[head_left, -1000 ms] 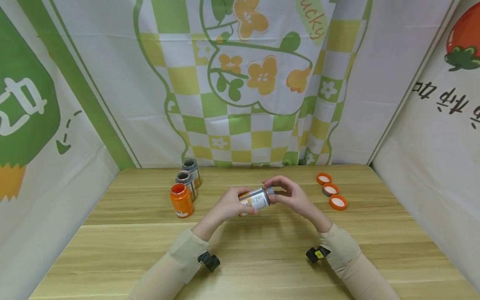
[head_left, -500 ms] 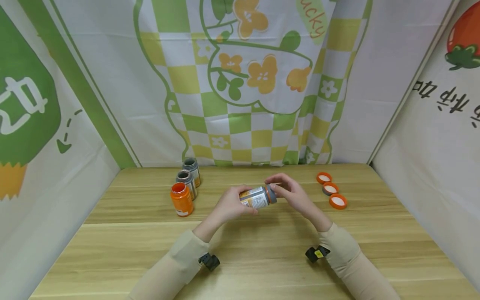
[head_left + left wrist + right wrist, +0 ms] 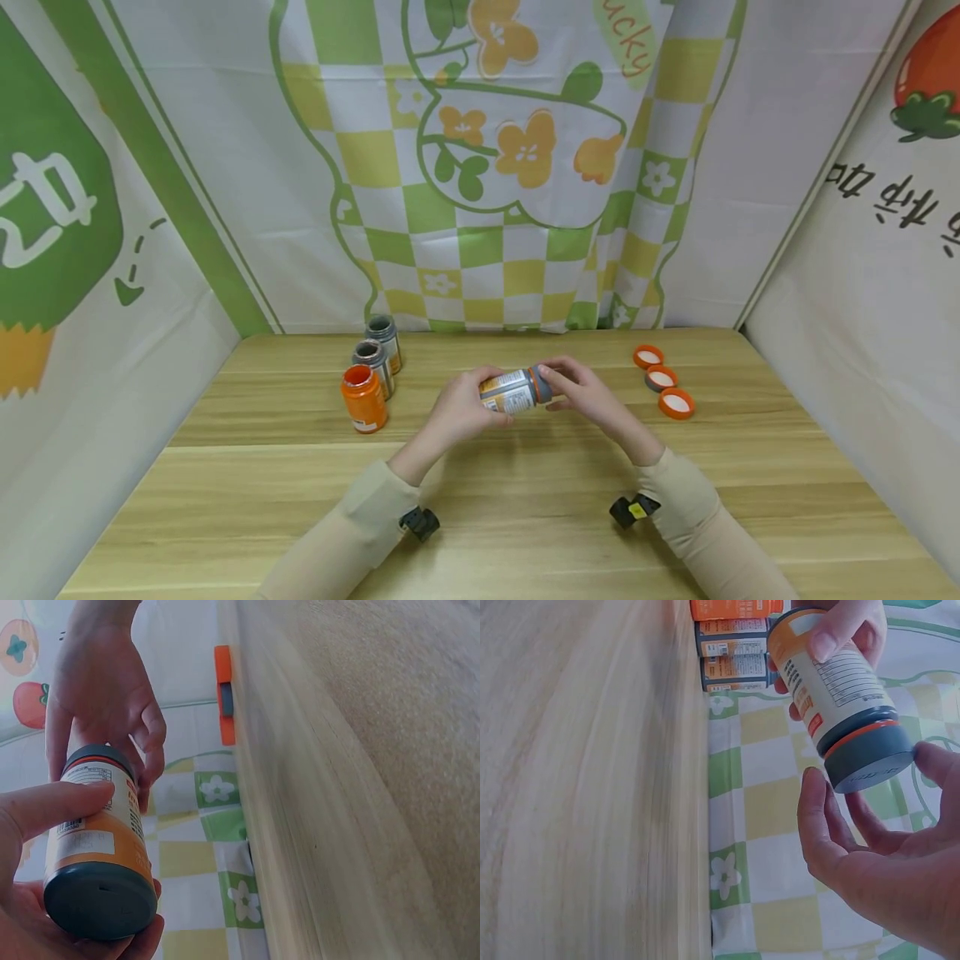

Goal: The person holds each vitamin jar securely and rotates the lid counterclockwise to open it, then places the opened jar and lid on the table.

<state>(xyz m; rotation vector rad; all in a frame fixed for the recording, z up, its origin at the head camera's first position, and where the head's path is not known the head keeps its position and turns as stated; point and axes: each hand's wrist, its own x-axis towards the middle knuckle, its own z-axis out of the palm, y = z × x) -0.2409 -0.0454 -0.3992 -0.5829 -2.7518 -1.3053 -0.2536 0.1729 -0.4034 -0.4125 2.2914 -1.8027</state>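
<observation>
My left hand (image 3: 463, 406) holds a grey pill bottle (image 3: 507, 392) with a white and orange label, tilted on its side above the table. In the left wrist view the thumb lies across the label and the bottle's dark base (image 3: 100, 900) faces the camera. At the other end is a grey cap (image 3: 870, 759) with an orange ring under it. The right hand (image 3: 588, 398) has thumb and fingertips at opposite sides of this cap, the thumb touching its edge.
Left on the wooden table (image 3: 525, 533) stand an orange open bottle (image 3: 365, 404) and two grey open bottles, the nearer grey bottle (image 3: 380, 375) just behind it. At right lie three caps, the nearest an orange cap (image 3: 677, 404). A curtain (image 3: 480, 250) hangs behind.
The right hand's fingers have shifted round the cap, the thumb now on its near upper side. The left hand and bottle have stayed almost in place.
</observation>
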